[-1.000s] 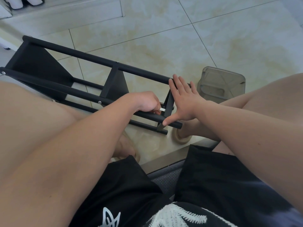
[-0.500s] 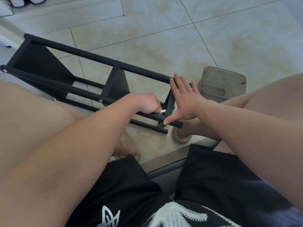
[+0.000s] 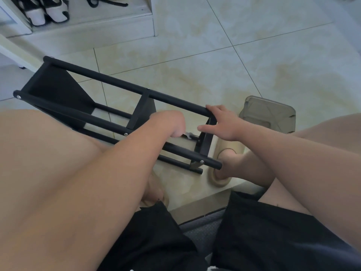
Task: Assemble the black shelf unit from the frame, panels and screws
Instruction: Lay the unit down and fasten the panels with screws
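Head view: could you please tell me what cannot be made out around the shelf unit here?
All in the head view:
- Silver tool: mostly hidden within the left hand gripping it; type unclear.
- End panel: the spot where the tool meets it is too small and dark.
- Grey container: contents blurred behind tinted walls.
- Shoes: cut off by the top edge.

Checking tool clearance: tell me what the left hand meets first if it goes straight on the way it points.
Most likely the black end panel, right past the small silver tool that the left hand grips. The right hand rests at that panel's top, just above the line; depth is unclear.
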`<state>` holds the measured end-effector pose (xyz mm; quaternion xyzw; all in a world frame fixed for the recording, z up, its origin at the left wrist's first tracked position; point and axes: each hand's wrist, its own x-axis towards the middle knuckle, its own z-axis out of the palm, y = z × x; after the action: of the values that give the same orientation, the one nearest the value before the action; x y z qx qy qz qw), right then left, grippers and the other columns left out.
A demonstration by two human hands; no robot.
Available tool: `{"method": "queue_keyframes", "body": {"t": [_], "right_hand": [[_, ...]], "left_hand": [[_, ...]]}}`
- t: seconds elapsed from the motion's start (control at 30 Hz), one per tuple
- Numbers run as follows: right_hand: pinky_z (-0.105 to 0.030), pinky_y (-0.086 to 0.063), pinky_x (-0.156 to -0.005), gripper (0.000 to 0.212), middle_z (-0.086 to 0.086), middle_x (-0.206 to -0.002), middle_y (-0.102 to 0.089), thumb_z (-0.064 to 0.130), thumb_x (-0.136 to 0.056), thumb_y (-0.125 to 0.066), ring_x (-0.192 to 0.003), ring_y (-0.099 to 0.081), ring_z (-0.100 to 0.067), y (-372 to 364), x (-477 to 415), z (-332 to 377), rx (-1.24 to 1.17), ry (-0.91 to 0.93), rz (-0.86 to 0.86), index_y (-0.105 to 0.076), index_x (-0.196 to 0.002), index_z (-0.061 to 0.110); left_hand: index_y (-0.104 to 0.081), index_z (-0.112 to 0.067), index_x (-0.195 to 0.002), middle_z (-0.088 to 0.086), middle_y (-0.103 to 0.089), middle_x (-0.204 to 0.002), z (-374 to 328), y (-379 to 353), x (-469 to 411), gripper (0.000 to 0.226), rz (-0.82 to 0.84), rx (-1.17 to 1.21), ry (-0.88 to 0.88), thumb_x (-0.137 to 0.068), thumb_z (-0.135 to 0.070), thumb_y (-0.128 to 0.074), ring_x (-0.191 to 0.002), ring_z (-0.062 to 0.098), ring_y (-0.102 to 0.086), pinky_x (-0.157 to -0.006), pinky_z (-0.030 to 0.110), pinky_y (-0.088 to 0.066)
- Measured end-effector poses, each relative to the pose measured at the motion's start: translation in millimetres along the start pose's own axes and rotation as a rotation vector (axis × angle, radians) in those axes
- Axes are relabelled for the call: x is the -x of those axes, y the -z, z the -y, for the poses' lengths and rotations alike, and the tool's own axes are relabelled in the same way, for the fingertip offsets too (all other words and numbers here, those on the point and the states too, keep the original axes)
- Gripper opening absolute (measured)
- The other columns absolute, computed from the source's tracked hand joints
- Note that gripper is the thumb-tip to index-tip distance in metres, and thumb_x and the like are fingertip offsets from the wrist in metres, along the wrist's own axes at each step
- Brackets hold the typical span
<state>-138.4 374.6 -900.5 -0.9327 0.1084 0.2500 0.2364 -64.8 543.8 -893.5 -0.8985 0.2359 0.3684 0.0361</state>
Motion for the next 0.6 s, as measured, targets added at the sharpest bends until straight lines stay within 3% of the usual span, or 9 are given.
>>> {"method": "queue_keyframes", "body": {"t": [0.07, 0.13, 0.2, 0.3, 0.43, 0.6], "right_hand": [[-0.034, -0.038, -0.104, 0.085, -0.009, -0.152, -0.040, 0.050, -0.090, -0.069, -0.130, -0.046, -0.030, 10.9, -7.8, -2.6, -0.032, -0.033, 0.044, -0.027, -0.157, 0.018], [-0.030, -0.040, -0.090, 0.079, -0.009, -0.143, -0.050, 0.045, -0.089, -0.073, -0.112, -0.051, -0.026, 20.0, -15.7, -5.4, 0.003, -0.075, 0.108, -0.036, -0.152, 0.016], [-0.031, -0.041, -0.084, 0.076, -0.007, -0.133, -0.056, 0.048, -0.084, -0.077, -0.103, -0.051, -0.024, 27.9, -24.8, -6.6, 0.059, -0.106, 0.173, -0.046, -0.144, 0.014], [-0.031, -0.044, -0.069, 0.074, -0.004, -0.102, -0.065, 0.053, -0.076, -0.082, -0.088, -0.059, -0.024, 37.3, -39.5, -5.9, 0.119, -0.113, 0.249, -0.056, -0.132, 0.012], [-0.033, -0.044, -0.077, 0.073, 0.000, -0.104, -0.060, 0.054, -0.073, -0.084, -0.095, -0.058, -0.025, 48.7, -61.7, -10.7, 0.101, -0.083, 0.242, -0.058, -0.129, 0.015], [-0.028, -0.036, -0.061, 0.063, 0.009, -0.089, -0.053, 0.051, -0.074, -0.084, -0.077, -0.052, -0.011, 81.9, -98.3, -8.2, 0.063, -0.007, 0.122, -0.056, -0.120, 0.018]], "left_hand": [[-0.057, -0.009, -0.089, 0.004, -0.057, -0.086, 2.0, 8.5, -7.3, 0.011, -0.212, 0.063, 0.018, -0.091, -0.005, -0.046, -0.077, 0.027, -0.053, -0.068, 0.039, -0.042], [-0.054, -0.014, -0.097, 0.004, -0.056, -0.094, 2.8, 17.4, -19.4, 0.014, -0.455, 0.119, -0.041, -0.090, -0.005, -0.047, -0.087, 0.027, -0.047, -0.072, 0.038, -0.036], [-0.054, -0.015, -0.106, 0.003, -0.053, -0.098, 4.3, 27.3, -33.2, 0.020, -0.563, 0.129, -0.107, -0.089, -0.005, -0.049, -0.092, 0.027, -0.045, -0.074, 0.037, -0.033], [-0.049, -0.014, -0.112, 0.004, -0.055, -0.095, 11.5, 37.2, -54.8, 0.024, -0.466, 0.057, -0.123, -0.090, -0.004, -0.046, -0.086, 0.028, -0.048, -0.070, 0.037, -0.033], [-0.042, -0.014, -0.106, 0.002, -0.052, -0.087, 30.4, 44.9, -88.4, 0.021, -0.311, 0.046, -0.064, -0.089, -0.008, -0.054, -0.076, 0.025, -0.051, -0.062, 0.035, -0.035], [-0.042, -0.009, -0.101, 0.006, -0.053, -0.078, 49.2, 73.7, -119.6, 0.014, -0.378, 0.135, -0.033, -0.089, -0.003, -0.044, -0.063, 0.023, -0.046, -0.055, 0.034, -0.030]]}}
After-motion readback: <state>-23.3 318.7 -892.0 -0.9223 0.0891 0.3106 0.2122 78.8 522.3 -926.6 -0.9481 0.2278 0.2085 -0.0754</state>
